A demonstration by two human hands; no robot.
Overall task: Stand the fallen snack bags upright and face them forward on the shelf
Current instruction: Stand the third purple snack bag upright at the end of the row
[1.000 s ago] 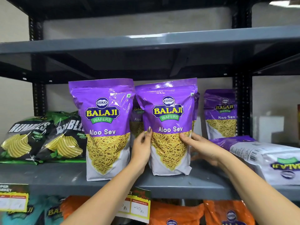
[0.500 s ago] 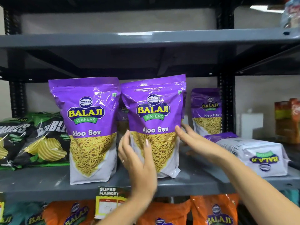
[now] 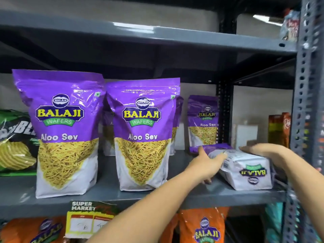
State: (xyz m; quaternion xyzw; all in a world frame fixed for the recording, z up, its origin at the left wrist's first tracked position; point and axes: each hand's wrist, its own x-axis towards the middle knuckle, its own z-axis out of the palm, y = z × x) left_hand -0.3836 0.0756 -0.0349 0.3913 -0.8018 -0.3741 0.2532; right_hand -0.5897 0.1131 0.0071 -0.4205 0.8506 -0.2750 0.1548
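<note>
At the left edge of the grey shelf [image 3: 108,188] lies a dark green chips bag [image 3: 16,142], tilted back. Next to it, two purple Aloo Sev bags stand upright at the front edge with labels forward: the left bag [image 3: 64,134] and the middle bag [image 3: 142,135]. Through their clear lower part the thin yellow sev is visible. Behind them there are more purple bags, mostly hidden, and one small-looking bag [image 3: 203,120] stands at the back of the shelf.

Near the right front corner a fallen bag [image 3: 245,170] lies flat, its white back side up and the logo upside down. The left hand [image 3: 206,163] is open and touches its left side. The right hand [image 3: 263,150] lies open and flat on its top right part. Neither hand closes around the bag.

Under the front edge hangs a price tag [image 3: 89,220], and orange bags [image 3: 203,227] are on the lower shelf.
</note>
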